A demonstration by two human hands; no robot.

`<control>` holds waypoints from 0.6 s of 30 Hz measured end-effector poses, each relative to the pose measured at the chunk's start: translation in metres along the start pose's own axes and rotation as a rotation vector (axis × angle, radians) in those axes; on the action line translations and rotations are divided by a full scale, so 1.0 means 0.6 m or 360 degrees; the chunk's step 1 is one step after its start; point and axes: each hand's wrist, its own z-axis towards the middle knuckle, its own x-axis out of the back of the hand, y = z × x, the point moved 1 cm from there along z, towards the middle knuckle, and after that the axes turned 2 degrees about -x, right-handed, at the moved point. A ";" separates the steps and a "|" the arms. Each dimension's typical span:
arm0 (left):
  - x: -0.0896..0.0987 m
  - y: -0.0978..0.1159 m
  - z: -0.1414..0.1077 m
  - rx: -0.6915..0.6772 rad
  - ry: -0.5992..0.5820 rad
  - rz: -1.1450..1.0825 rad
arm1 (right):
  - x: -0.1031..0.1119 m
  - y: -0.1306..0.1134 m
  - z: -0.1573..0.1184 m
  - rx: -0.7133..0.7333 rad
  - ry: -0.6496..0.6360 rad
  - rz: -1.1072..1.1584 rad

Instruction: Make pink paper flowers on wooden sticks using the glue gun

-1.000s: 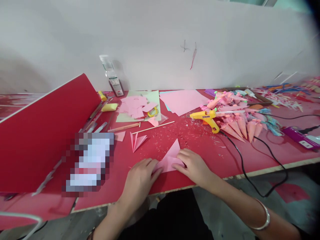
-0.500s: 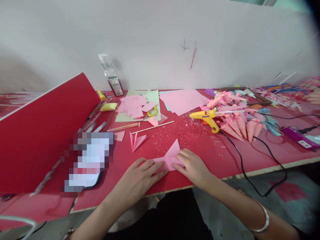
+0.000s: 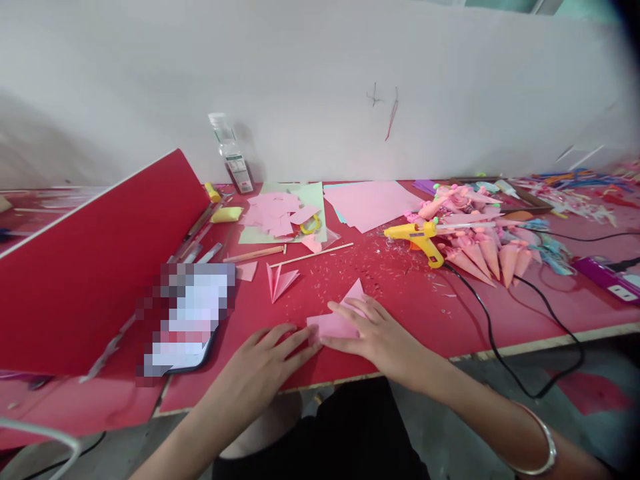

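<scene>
A folded piece of pink paper [image 3: 327, 325] lies on the red tabletop near the front edge, one pointed corner sticking up and away. My right hand [image 3: 377, 333] rests on it with fingers spread, covering its right part. At its lower left corner are the fingertips of my left hand [image 3: 273, 363], whose fingers stretch out over the table. Just beyond, a pleated pink paper piece [image 3: 281, 283] stands by a thin wooden stick [image 3: 313, 255].
A yellow glue gun [image 3: 417, 239] with a black cable lies right, before a pile of pink paper cones [image 3: 487, 257]. On the left are a phone [image 3: 193, 320] and a red board [image 3: 100, 267]. Pink sheets [image 3: 370, 200], cut pieces [image 3: 273, 210] and a bottle [image 3: 237, 170] line the back.
My right hand has spread its fingers and slid left over the paper. My left hand has drawn back left, off most of the paper. The view has shifted slightly.
</scene>
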 end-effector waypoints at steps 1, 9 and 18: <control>0.001 -0.001 0.000 -0.0002 0.0010 -0.0014 | 0.001 0.001 -0.001 -0.0014 -0.0016 0.0020; 0.000 -0.005 -0.018 -0.0045 0.0043 -0.0096 | 0.011 0.021 -0.046 -0.0090 -0.0087 -0.0069; -0.005 -0.007 -0.023 0.0020 0.0100 -0.0233 | 0.021 0.041 -0.106 -0.0290 -0.0127 -0.0137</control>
